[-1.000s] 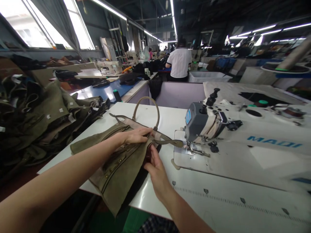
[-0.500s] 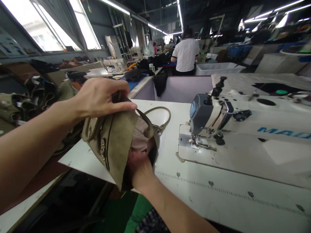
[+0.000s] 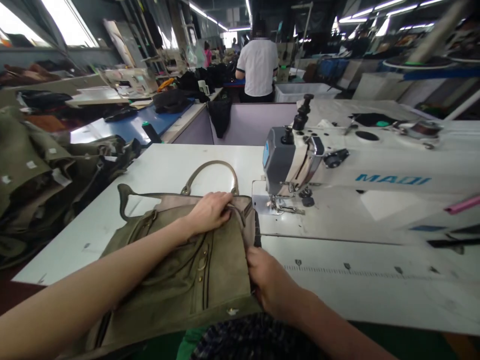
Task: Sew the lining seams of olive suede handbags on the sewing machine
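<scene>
An olive-green handbag (image 3: 228,265) lies on its side across the front of the white table, its opening facing right and away from me. My left hand (image 3: 212,212) grips the bag's upper edge near the zip, fingers curled over it. At the right side edge, my right hand (image 3: 268,272) is closed on the bag's material, with part of its fingers hidden behind it. One round handle (image 3: 213,164) arches over the tabletop beyond the bag. Gold-coloured fittings (image 3: 202,262) show on the front panel. Just right of the bag stands the sewing machine's needle and presser foot (image 3: 275,202).
The sewing machine (image 3: 393,175) fills the table's right side. A pile of olive bag pieces (image 3: 45,165) lies to the left. A ruler scale (image 3: 322,270) runs along the tabletop (image 3: 337,295). Farther off, a person in a white shirt (image 3: 257,67) stands with their back turned.
The bag has gone from held up and open to lying flat. My right hand has come out of its inside to the side edge; my left hand moved to the right. The view shifted right.
</scene>
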